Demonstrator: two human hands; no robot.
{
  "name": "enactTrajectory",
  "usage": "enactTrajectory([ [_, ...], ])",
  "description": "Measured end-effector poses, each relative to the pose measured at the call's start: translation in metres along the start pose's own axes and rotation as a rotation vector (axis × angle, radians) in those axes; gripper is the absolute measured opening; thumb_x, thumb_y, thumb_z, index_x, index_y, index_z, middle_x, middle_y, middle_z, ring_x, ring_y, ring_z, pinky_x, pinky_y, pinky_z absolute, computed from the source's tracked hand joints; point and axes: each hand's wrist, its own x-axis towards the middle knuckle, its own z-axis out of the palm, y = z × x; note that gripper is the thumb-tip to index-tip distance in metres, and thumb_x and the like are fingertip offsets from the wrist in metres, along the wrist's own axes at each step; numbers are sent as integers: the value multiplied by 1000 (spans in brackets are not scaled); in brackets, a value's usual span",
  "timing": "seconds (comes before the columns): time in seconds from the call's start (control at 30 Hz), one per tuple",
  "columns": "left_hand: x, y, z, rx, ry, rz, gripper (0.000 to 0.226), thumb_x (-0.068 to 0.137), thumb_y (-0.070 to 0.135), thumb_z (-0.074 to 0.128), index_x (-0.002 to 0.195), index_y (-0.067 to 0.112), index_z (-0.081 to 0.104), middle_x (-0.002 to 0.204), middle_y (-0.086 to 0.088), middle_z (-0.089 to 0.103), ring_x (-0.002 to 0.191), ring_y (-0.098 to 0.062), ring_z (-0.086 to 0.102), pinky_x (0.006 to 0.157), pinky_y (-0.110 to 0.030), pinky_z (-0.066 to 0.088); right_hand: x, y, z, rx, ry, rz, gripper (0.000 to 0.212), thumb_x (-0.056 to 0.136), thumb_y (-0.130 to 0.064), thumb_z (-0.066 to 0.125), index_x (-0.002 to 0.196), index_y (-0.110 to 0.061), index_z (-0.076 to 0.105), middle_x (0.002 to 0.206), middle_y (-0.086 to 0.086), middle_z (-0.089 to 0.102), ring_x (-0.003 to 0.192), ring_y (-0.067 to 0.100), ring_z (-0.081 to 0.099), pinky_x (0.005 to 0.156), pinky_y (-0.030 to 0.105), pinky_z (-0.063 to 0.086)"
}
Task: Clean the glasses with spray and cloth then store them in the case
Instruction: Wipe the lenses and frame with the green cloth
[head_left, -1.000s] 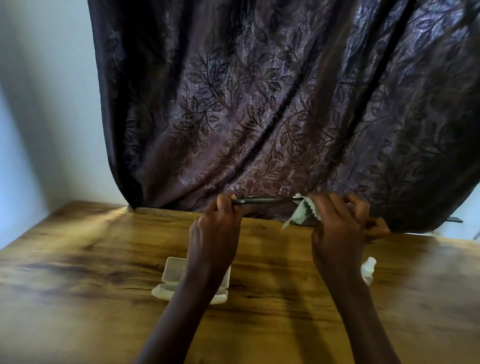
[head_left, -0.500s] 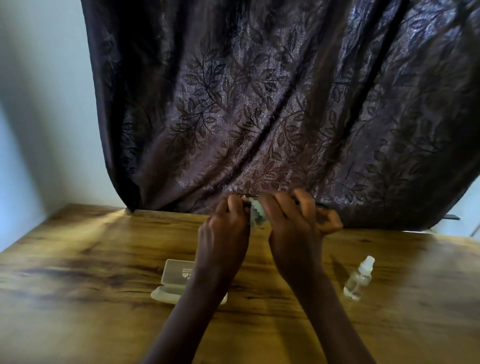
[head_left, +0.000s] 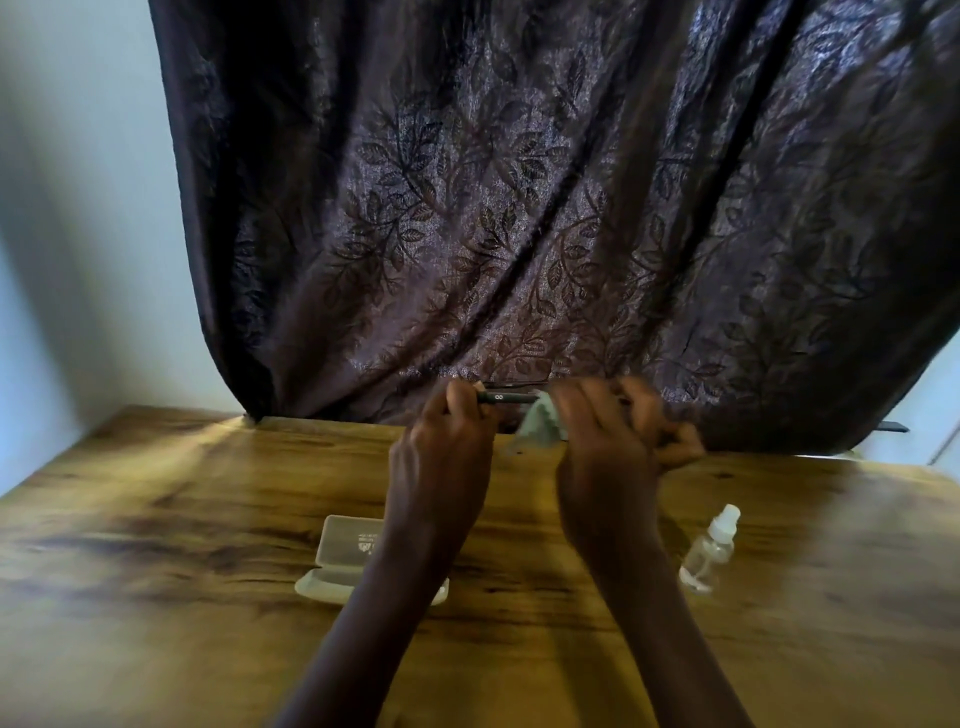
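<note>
I hold the dark-framed glasses above the table in front of the curtain. My left hand grips one temple arm near its end. My right hand pinches the pale green cloth round the frame; the lenses are hidden behind my fingers. The open translucent case lies on the table under my left forearm. The small clear spray bottle with a white cap stands to the right of my right wrist.
The wooden table reaches to the wall on the left. A dark leaf-patterned curtain hangs just behind my hands and drapes onto the table's far edge.
My right hand slid the cloth left along the glasses until it met my left hand, then drew back to the right. The view shifted, and the bottle came out from behind my right arm.
</note>
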Motion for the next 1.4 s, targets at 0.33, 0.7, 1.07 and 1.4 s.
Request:
enactTrajectory([
  [0.33, -4, -6, 0, 57, -4, -36, 24, 71, -5, 71, 66, 1, 48, 52, -19, 58, 32, -36, 53, 38, -22, 28, -8, 11, 0, -63, -19, 45, 36, 78, -14, 34, 90, -5, 67, 88, 12, 68, 100, 28, 34, 64, 61, 47],
  [0.7, -5, -4, 1, 19, 4, -60, 19, 76, -2, 67, 68, 0, 49, 55, -20, 59, 36, -38, 53, 39, -25, 30, -10, 20, -6, -36, 26, 160, 34, 65, 2, 44, 90, -4, 66, 87, 11, 66, 97, 24, 33, 77, 51, 36],
  [1.07, -11, -5, 0, 48, -37, -52, 20, 74, 1, 69, 69, 2, 49, 55, -19, 60, 34, -37, 54, 37, -23, 31, -15, 13, -3, -17, -28, 68, 30, 72, -7, 43, 89, -5, 66, 89, 14, 68, 100, 28, 34, 70, 62, 43],
  [1.4, -7, -2, -3, -20, -20, -64, 15, 81, 4, 60, 71, 1, 50, 61, -21, 60, 42, -38, 55, 41, -28, 33, -10, 19, -10, -43, 6, 162, 38, 63, -2, 43, 92, -5, 66, 88, 11, 66, 99, 25, 34, 82, 56, 35],
])
